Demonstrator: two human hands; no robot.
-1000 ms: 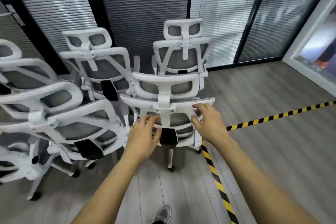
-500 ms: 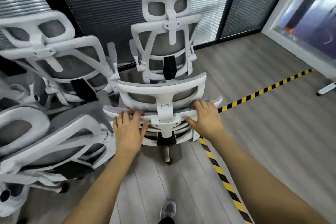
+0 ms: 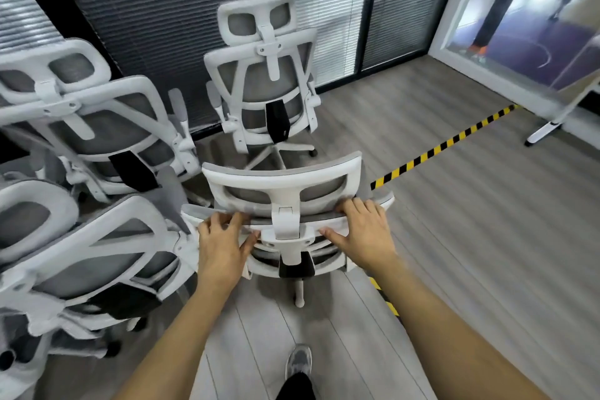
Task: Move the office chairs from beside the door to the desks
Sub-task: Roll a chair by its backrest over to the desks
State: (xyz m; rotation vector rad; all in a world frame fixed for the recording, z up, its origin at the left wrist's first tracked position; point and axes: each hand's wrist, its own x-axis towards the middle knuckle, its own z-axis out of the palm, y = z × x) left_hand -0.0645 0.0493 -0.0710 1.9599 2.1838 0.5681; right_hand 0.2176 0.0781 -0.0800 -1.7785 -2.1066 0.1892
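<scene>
white mesh chairs [image 3: 282, 191], clustered, upright

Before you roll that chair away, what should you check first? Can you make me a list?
1. Grip of the left hand on the held chair: ok, fingers curl over the back's top edge.
2. Grip of the right hand on the same edge: ok.
3. Room on the left: not ok, a neighbouring chair crowds close to the left hand.
4. Floor to the right: ok, only flat striped tape crosses it.
5. Wheels free to roll: cannot tell, most hide under the seat.
6. Shoe away from the chair's leg: ok.
</scene>
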